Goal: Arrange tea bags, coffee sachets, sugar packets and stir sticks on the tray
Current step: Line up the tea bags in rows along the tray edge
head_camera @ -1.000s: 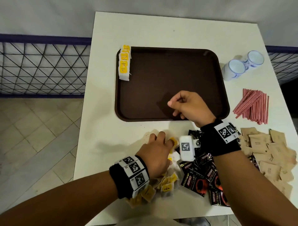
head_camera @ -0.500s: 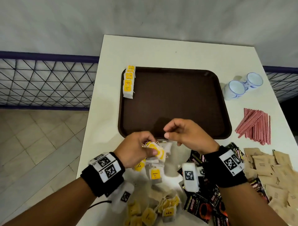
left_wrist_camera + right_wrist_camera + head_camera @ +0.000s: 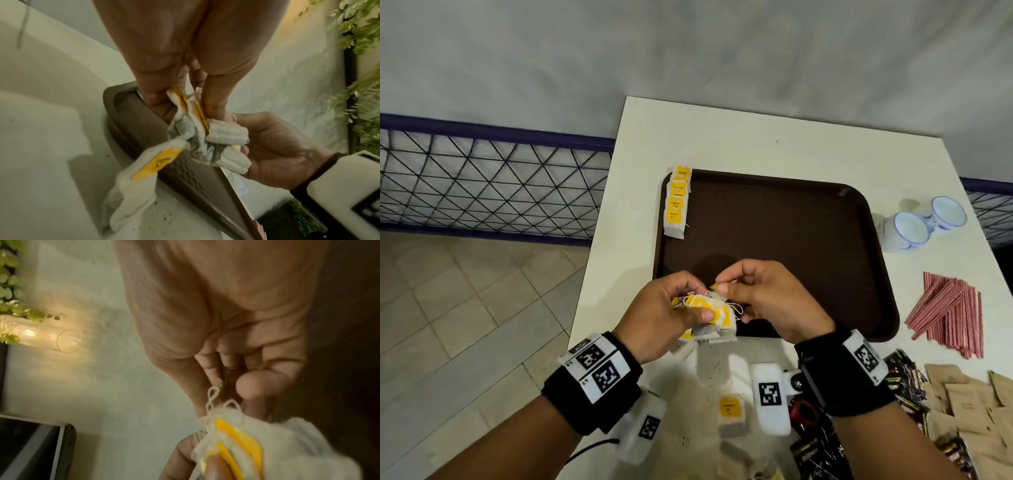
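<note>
Above the near edge of the brown tray (image 3: 774, 222), my left hand (image 3: 693, 301) grips a tangled bunch of tea bags (image 3: 710, 313) with yellow tags and loose strings. My right hand (image 3: 720, 286) pinches a yellow tag at the top of that bunch between thumb and forefinger. In the left wrist view the bunch (image 3: 197, 121) is squeezed between my fingers, and one tea bag (image 3: 139, 175) dangles below it. A neat row of tea bags (image 3: 677, 202) lies along the tray's left edge. The rest of the tray is bare.
Red stir sticks (image 3: 948, 308) lie right of the tray, with two white mugs (image 3: 921, 222) behind them. Brown sugar packets (image 3: 969, 404) and black coffee sachets (image 3: 815, 452) are heaped at the near right. A loose tea bag (image 3: 731, 411) lies between my wrists. The table's left edge drops to the floor.
My left hand has lifted a bunch of tea bags from the pile up to the tray's near edge. My right hand has closed in and taken hold of a tag.
</note>
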Demonstrator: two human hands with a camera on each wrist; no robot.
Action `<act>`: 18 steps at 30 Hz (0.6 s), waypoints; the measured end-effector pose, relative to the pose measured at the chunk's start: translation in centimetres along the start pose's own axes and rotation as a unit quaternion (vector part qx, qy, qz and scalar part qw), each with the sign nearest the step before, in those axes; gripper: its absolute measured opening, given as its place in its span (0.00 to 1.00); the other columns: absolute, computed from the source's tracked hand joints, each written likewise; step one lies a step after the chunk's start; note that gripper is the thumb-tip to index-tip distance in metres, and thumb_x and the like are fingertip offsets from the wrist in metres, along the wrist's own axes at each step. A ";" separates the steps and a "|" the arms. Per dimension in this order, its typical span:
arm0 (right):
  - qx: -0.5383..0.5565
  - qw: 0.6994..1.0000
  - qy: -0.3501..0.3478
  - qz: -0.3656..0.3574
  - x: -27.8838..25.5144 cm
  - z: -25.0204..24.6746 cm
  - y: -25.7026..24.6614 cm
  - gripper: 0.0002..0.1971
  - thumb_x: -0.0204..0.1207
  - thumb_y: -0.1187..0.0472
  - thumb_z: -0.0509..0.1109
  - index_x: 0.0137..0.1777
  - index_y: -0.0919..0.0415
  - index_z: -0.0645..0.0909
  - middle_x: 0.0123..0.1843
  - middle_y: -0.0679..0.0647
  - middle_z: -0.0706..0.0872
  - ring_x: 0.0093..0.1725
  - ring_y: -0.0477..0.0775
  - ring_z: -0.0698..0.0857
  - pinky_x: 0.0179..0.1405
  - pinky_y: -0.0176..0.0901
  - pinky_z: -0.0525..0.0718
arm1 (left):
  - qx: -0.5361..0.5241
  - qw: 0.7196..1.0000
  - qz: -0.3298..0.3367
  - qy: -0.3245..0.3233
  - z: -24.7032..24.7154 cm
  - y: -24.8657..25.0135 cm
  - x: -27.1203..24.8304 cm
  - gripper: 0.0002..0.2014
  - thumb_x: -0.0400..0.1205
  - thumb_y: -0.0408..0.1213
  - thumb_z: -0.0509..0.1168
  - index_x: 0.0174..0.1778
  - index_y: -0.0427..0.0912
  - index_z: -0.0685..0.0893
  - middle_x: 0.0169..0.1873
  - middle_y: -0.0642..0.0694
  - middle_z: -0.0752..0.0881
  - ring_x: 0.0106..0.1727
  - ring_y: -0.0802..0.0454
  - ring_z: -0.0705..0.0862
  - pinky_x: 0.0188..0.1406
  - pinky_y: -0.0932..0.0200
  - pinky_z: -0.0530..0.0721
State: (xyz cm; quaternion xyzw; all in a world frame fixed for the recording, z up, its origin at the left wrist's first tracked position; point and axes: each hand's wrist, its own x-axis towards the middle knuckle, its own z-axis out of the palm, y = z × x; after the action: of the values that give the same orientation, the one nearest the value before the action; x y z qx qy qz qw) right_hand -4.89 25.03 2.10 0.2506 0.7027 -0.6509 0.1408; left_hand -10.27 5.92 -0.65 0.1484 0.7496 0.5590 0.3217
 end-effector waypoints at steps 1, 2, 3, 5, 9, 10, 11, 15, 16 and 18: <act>-0.002 1.000 0.007 -0.006 0.4 0.2 -0.2 0.05 0.76 0.61 0.78 0.48 0.62 0.89 0.38 0.55 0.90 0.33 0.48 0.84 0.25 0.38 0.80 | -0.012 1.000 -0.006 -0.001 -0.2 -0.1 0.1 0.13 0.74 0.30 0.80 0.43 0.53 0.87 0.43 0.50 0.91 0.45 0.55 0.87 0.51 0.48 0.87; -0.002 1.000 0.014 -0.009 0.8 0.6 -0.3 0.06 0.76 0.60 0.78 0.48 0.62 0.89 0.38 0.56 0.91 0.33 0.48 0.84 0.25 0.38 0.79 | -0.030 0.999 -0.012 -0.002 -0.4 -0.3 0.3 0.12 0.74 0.29 0.80 0.44 0.49 0.87 0.43 0.49 0.91 0.45 0.54 0.88 0.51 0.47 0.87; 0.000 1.000 0.023 -0.016 1.1 0.7 -0.4 0.06 0.77 0.60 0.77 0.47 0.63 0.89 0.38 0.57 0.91 0.33 0.49 0.83 0.24 0.38 0.79 | -0.047 0.999 -0.017 -0.005 -0.6 -0.3 0.3 0.11 0.74 0.28 0.79 0.45 0.46 0.87 0.43 0.48 0.92 0.45 0.54 0.88 0.51 0.47 0.88; 0.001 0.999 0.034 -0.036 1.5 0.9 -0.5 0.03 0.77 0.65 0.77 0.47 0.65 0.88 0.39 0.60 0.90 0.33 0.52 0.84 0.24 0.38 0.79 | -0.081 0.996 -0.034 -0.011 -0.9 -0.6 0.3 0.12 0.75 0.26 0.79 0.49 0.43 0.87 0.44 0.47 0.93 0.45 0.53 0.89 0.51 0.47 0.88; 0.001 0.997 0.037 -0.066 2.6 0.8 -0.5 0.12 0.74 0.72 0.77 0.54 0.61 0.83 0.43 0.60 0.89 0.37 0.57 0.86 0.32 0.46 0.86 | -0.141 0.988 -0.066 -0.021 -1.6 -1.3 0.2 0.17 0.75 0.23 0.77 0.56 0.44 0.87 0.48 0.43 0.93 0.48 0.48 0.91 0.53 0.51 0.90; -0.001 0.997 0.044 -0.063 3.0 0.7 -0.6 0.14 0.73 0.72 0.78 0.56 0.61 0.82 0.43 0.61 0.89 0.38 0.57 0.87 0.35 0.47 0.87 | -0.147 0.987 -0.068 -0.018 -1.8 -1.4 0.2 0.17 0.75 0.22 0.76 0.57 0.43 0.88 0.48 0.43 0.93 0.48 0.50 0.91 0.51 0.54 0.90; -0.004 0.997 0.052 -0.059 3.3 0.6 -0.7 0.16 0.72 0.72 0.79 0.57 0.61 0.82 0.44 0.62 0.89 0.39 0.57 0.87 0.37 0.48 0.88 | -0.144 0.987 -0.067 -0.011 -2.1 -1.5 0.2 0.16 0.76 0.22 0.76 0.57 0.42 0.88 0.48 0.44 0.93 0.47 0.52 0.91 0.49 0.58 0.89; -0.046 0.995 0.061 -0.061 4.6 0.5 -1.2 0.07 0.73 0.72 0.78 0.49 0.66 0.85 0.45 0.65 0.91 0.39 0.53 0.89 0.37 0.43 0.90 | -0.130 0.989 -0.067 0.015 -2.9 -1.7 0.1 0.13 0.76 0.23 0.76 0.54 0.40 0.89 0.49 0.44 0.94 0.46 0.58 0.90 0.44 0.68 0.85; -0.059 0.994 0.061 -0.062 4.9 0.5 -1.3 0.05 0.74 0.71 0.78 0.48 0.68 0.85 0.45 0.66 0.91 0.39 0.52 0.89 0.36 0.43 0.90 | -0.131 0.989 -0.070 0.018 -3.0 -1.7 0.0 0.13 0.76 0.24 0.76 0.54 0.40 0.90 0.49 0.43 0.94 0.46 0.58 0.90 0.43 0.69 0.85; -0.087 0.993 0.055 -0.062 5.6 0.7 -1.7 0.04 0.75 0.69 0.77 0.46 0.67 0.84 0.43 0.65 0.91 0.38 0.52 0.89 0.34 0.43 0.87 | -0.125 0.989 -0.071 0.021 -3.1 -1.9 -0.1 0.12 0.76 0.25 0.77 0.53 0.42 0.90 0.49 0.43 0.93 0.46 0.58 0.90 0.44 0.69 0.85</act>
State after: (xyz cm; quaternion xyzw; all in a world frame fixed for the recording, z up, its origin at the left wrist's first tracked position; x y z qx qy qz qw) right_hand -10.57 25.29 0.47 0.2286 0.7773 -0.5803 0.0825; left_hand -11.97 2.91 -1.84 0.0412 0.6889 0.6272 0.3610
